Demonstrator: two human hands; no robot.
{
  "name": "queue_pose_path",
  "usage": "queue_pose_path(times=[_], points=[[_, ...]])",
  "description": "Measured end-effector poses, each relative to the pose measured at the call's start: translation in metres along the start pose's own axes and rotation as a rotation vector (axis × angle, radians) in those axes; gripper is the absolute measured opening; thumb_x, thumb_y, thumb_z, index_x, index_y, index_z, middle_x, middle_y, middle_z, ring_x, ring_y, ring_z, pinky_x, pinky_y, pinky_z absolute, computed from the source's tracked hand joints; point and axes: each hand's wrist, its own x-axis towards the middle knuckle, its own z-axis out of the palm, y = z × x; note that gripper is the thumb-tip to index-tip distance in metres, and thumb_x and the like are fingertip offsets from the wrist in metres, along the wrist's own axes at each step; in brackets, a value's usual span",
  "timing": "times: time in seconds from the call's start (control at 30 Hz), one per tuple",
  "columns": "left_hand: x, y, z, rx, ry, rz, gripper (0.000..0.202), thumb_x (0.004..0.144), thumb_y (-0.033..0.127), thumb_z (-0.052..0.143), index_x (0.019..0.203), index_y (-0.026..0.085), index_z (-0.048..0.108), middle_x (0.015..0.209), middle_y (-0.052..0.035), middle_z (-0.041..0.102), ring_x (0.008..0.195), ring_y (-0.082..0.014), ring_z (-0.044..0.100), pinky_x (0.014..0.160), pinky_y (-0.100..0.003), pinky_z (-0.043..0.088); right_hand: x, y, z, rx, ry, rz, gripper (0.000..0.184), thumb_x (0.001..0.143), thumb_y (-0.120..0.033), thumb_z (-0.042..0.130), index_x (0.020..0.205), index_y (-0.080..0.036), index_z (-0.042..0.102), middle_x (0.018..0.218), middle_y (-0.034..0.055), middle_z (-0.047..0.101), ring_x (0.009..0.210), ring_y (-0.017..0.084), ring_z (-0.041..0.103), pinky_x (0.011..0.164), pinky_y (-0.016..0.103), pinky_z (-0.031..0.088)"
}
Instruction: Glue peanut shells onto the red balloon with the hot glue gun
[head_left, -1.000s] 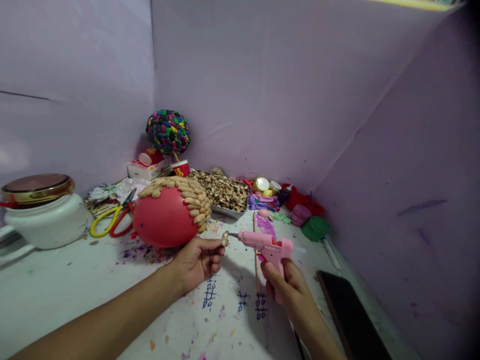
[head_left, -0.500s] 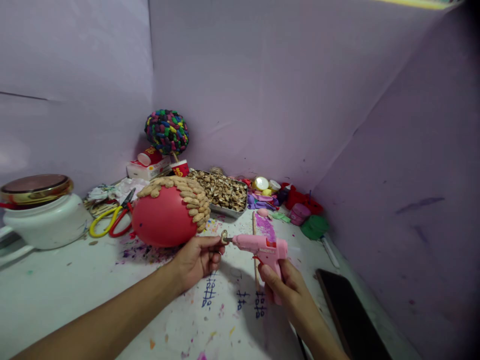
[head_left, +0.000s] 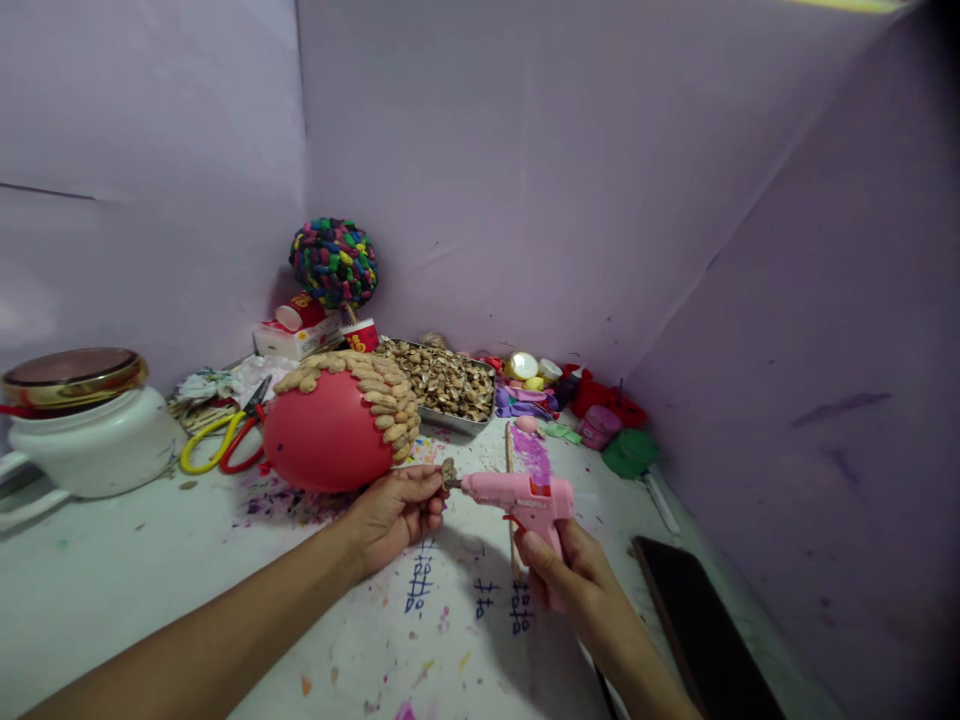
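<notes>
Between the thumb and fingers of my left hand (head_left: 401, 515) is a peanut shell (head_left: 448, 474), its hollow side facing right. My right hand (head_left: 574, 560) is wrapped round the handle of a pink glue gun (head_left: 517, 490), a finger near its red trigger. The gun's metal nozzle points left and meets the shell. Just behind my left hand lies a red balloon (head_left: 322, 435), its top and right side covered with rows of peanut shells (head_left: 386, 400). A metal tray (head_left: 469, 428) heaped with loose peanut shells stands behind.
Scissors (head_left: 217, 445) with yellow and red handles and a white lidded pot (head_left: 94, 440) are at left. A multicoloured ball (head_left: 335, 262) rises from a red cup (head_left: 361, 337). Clay tubs (head_left: 630, 453) sit back right; a black phone (head_left: 697, 630) lies at right.
The peanut shell has turned slightly against the nozzle, and the glue gun has shifted a little left. My hands otherwise keep nearly the same position.
</notes>
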Motion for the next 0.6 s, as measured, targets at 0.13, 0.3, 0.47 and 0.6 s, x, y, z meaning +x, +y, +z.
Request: queue_pose_path(times=[0.13, 0.3, 0.47, 0.6], points=[[-0.001, 0.0013, 0.0003, 0.044, -0.066, 0.015, 0.01, 0.077, 0.003, 0.051, 0.071, 0.01, 0.056, 0.058, 0.0003, 0.051, 0.043, -0.0049, 0.047, 0.042, -0.016, 0.041, -0.0004, -0.0002, -0.0007, 0.001, -0.003, -0.008, 0.03, 0.075, -0.048, 0.055, 0.077, -0.019, 0.051, 0.051, -0.0065, 0.044, 0.041, 0.009, 0.04, 0.041, 0.021, 0.031], [-0.0007, 0.0025, -0.0008, 0.046, -0.069, -0.005, 0.011, 0.077, 0.003, 0.05, 0.07, 0.012, 0.053, 0.057, 0.001, 0.05, 0.044, -0.0055, 0.047, 0.043, -0.016, 0.041, -0.0016, -0.0041, -0.0023, -0.015, 0.003, -0.01, 0.031, 0.074, -0.049, 0.055, 0.071, -0.019, 0.048, 0.049, -0.0067, 0.043, 0.04, 0.009, 0.039, 0.04, 0.021, 0.03], [0.0019, 0.0003, -0.0031, 0.045, -0.052, 0.038, 0.009, 0.076, 0.006, 0.054, 0.072, 0.014, 0.051, 0.061, 0.0023, 0.049, 0.048, -0.0072, 0.049, 0.044, -0.018, 0.04, -0.0009, -0.0065, -0.0086, -0.06, 0.042, -0.019, 0.034, 0.074, -0.051, 0.053, 0.065, -0.02, 0.045, 0.045, -0.0064, 0.044, 0.04, 0.009, 0.038, 0.042, 0.022, 0.029], [0.0015, -0.0011, -0.0025, 0.081, -0.028, 0.051, 0.009, 0.075, 0.008, 0.056, 0.072, 0.015, 0.051, 0.06, 0.003, 0.048, 0.049, -0.0071, 0.048, 0.043, -0.017, 0.038, -0.0009, -0.0077, -0.0079, -0.067, 0.026, -0.021, 0.033, 0.074, -0.05, 0.053, 0.066, -0.019, 0.046, 0.046, -0.0063, 0.044, 0.041, 0.009, 0.039, 0.042, 0.022, 0.03]])
